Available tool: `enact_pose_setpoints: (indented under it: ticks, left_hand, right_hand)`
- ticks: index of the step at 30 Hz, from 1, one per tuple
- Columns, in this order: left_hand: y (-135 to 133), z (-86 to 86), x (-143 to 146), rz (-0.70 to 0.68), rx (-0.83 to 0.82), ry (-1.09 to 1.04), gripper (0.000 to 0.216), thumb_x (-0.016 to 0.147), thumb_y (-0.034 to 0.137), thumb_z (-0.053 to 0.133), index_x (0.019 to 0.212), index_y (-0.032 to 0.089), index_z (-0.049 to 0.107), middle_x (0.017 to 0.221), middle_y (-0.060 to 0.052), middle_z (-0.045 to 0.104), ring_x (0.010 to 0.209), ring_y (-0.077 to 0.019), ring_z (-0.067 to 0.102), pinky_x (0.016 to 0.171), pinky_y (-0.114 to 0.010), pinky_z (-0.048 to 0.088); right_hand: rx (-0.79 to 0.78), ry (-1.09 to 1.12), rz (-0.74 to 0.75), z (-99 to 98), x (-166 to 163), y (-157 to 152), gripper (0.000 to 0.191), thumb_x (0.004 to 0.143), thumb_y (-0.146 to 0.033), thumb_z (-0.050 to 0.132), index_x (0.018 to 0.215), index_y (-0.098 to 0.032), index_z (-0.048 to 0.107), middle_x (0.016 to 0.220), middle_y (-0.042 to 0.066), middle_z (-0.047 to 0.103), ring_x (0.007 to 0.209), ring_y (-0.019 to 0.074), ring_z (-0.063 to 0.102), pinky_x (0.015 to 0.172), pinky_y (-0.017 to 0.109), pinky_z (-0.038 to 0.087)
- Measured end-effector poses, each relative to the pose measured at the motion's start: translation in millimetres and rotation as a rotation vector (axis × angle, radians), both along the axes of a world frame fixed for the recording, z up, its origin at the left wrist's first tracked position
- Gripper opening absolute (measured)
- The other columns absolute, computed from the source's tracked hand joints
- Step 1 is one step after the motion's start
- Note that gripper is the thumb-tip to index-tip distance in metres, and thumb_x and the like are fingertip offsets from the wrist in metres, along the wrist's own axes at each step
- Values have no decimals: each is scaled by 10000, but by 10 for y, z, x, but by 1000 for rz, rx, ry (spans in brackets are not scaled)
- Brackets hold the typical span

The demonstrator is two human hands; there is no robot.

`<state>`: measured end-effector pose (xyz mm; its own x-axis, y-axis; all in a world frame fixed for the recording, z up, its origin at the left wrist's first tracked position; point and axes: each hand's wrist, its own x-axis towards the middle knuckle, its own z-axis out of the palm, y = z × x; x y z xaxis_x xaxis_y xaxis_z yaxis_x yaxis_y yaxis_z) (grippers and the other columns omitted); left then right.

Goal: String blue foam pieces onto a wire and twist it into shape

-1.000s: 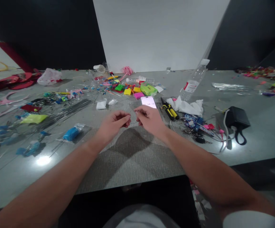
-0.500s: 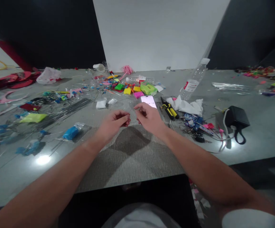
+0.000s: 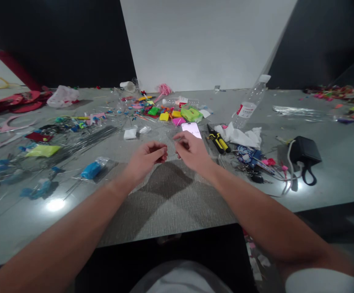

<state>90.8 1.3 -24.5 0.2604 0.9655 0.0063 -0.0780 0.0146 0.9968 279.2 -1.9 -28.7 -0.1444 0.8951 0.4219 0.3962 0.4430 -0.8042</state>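
My left hand (image 3: 150, 155) is closed in the middle of the table, its thumb pressed against curled fingers. Whatever it may hold is too small to make out. A short gap to the right of it is my right hand (image 3: 193, 152), thumb and fingers curled in a pinch. Any thin thing in that pinch cannot be told from the grey surface. Just beyond the right hand lies a lit phone (image 3: 191, 127), partly covered by the fingers. Yellow and black pliers (image 3: 218, 140) lie right of the phone. A small white packet (image 3: 130, 133) rests beyond my left hand.
An upright plastic bottle (image 3: 246, 106) stands beside crumpled tissue (image 3: 240, 135). Keys (image 3: 258, 178) and a black charger (image 3: 305, 149) with a cable sit at right. Thin wire stems (image 3: 85, 142) and a blue packet (image 3: 91, 170) lie at left. Colourful packets (image 3: 164, 116) fill the back.
Both hands stay almost in place, with the same curled fingers. Nothing on the table has visibly moved.
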Motion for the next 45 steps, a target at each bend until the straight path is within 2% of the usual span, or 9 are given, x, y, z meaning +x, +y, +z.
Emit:
enact_pose_setpoints:
  ticks: [8, 12, 21, 28, 33, 36, 40, 45]
  left_hand:
    - [15, -37, -3, -46, 52, 77, 188, 777, 292, 778, 878, 173, 673, 694, -3, 649, 649, -138, 590, 644, -294, 468]
    - [20, -51, 0, -53, 58, 111, 204, 770, 298, 784, 881, 173, 668, 695, -1, 654, 654, -139, 590, 644, -292, 460]
    - [50, -92, -33, 43, 37, 107, 202, 780, 294, 750, 896, 173, 637, 714, 6, 642, 641, -127, 589, 639, -283, 464]
    - [53, -104, -38, 39, 50, 150, 165, 802, 287, 719, 890, 192, 617, 708, -1, 653, 654, -153, 619, 665, -308, 489]
    - [55, -108, -64, 12, 129, 257, 122, 796, 274, 768, 845, 188, 696, 723, -3, 658, 684, -151, 576, 654, -288, 421]
    - [62, -110, -70, 12, 122, 268, 110, 797, 272, 772, 801, 182, 709, 701, -4, 647, 664, -149, 560, 641, -288, 406]
    - [58, -105, -54, 40, 53, 173, 143, 813, 275, 744, 910, 184, 690, 724, -8, 654, 667, -153, 590, 666, -300, 452]
    - [50, -76, -37, 46, -33, 30, 168, 781, 243, 752, 922, 191, 677, 730, 7, 623, 634, -123, 568, 634, -269, 444]
  right_hand:
    - [32, -122, -17, 57, -14, -40, 141, 880, -194, 538, 989, -195, 628, 709, -20, 625, 619, 123, 558, 611, 263, 415]
    - [37, -144, -15, 32, -13, -18, 128, 864, -193, 539, 934, -192, 646, 686, -23, 622, 598, 119, 537, 594, 264, 385]
    - [49, -143, -35, 64, -27, -59, 235, 899, -294, 576, 1098, -184, 635, 641, -42, 618, 564, 119, 529, 590, 265, 396]
    - [66, -173, -9, 39, -37, -76, 248, 907, -215, 528, 1088, -164, 689, 604, -33, 623, 527, 111, 526, 576, 258, 405]
    - [109, -208, -18, 53, -31, -49, 230, 839, -156, 601, 1000, -156, 765, 638, -10, 643, 580, 113, 544, 620, 266, 414]
    - [118, -211, -6, 70, -34, -55, 233, 867, -214, 629, 1043, -154, 769, 639, -10, 646, 569, 109, 534, 605, 263, 411]
    - [101, -143, 19, 73, -33, -84, 349, 976, -403, 560, 1160, -153, 718, 657, -8, 641, 565, 109, 545, 571, 251, 418]
    - [39, -44, 44, 69, -31, -99, 326, 1003, -453, 518, 1066, -188, 697, 645, -16, 594, 565, 112, 527, 550, 249, 400]
